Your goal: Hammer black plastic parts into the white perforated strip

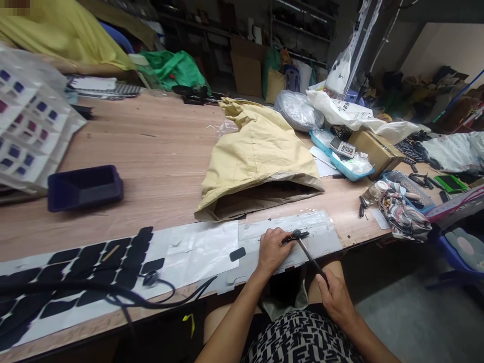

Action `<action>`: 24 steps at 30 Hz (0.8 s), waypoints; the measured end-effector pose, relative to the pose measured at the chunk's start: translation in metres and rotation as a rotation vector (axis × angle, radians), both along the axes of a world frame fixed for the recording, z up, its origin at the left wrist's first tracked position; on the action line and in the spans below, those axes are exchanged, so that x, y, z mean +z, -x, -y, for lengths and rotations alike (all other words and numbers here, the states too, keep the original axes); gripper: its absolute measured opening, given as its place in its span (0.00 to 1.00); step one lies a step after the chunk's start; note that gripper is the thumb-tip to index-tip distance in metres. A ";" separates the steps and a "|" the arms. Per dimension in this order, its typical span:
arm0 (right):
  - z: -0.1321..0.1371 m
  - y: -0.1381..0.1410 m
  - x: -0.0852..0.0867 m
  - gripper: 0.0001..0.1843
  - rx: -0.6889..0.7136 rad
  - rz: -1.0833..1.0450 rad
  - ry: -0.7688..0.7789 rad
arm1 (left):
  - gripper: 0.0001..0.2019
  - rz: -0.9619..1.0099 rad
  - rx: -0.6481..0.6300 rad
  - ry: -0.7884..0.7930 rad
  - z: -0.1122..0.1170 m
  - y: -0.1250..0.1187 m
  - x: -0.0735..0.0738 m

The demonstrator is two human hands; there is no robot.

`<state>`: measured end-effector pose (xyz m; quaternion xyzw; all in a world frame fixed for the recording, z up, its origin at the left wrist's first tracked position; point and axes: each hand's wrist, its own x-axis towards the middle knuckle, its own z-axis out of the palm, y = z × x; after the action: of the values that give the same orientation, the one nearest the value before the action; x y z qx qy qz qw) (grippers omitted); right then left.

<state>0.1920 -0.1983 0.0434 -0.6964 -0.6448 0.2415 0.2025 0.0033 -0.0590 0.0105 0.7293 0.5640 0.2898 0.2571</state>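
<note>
left hand [273,250] pinches black piece [304,234] flat on plastic sheet [321,242] near desk [159,166] edge, steadying it; right hand [335,297] clamped low on hammer [308,254] handle for leverage, head over piece.

Left hand [273,250] fingers pinched, right hand [335,297] fisted
</note>
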 end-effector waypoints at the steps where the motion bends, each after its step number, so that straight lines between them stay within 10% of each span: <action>1: -0.001 -0.001 0.000 0.21 -0.021 -0.008 0.006 | 0.09 0.005 0.001 -0.001 0.000 0.000 0.000; 11: -0.016 -0.053 -0.001 0.25 -0.388 0.043 0.018 | 0.07 0.104 -0.073 -0.069 0.004 0.004 0.004; 17: -0.015 -0.067 -0.024 0.24 -0.421 0.104 0.045 | 0.07 0.145 -0.328 -0.220 0.056 0.020 0.004; 24: -0.016 -0.067 -0.031 0.22 -0.397 0.155 0.041 | 0.12 0.059 -0.286 -0.279 0.092 0.023 -0.003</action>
<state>0.2594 -0.1826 0.0126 -0.8303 -0.5034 0.1557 0.1816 -0.0198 -0.1509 0.0078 0.8215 0.4014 0.3471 0.2086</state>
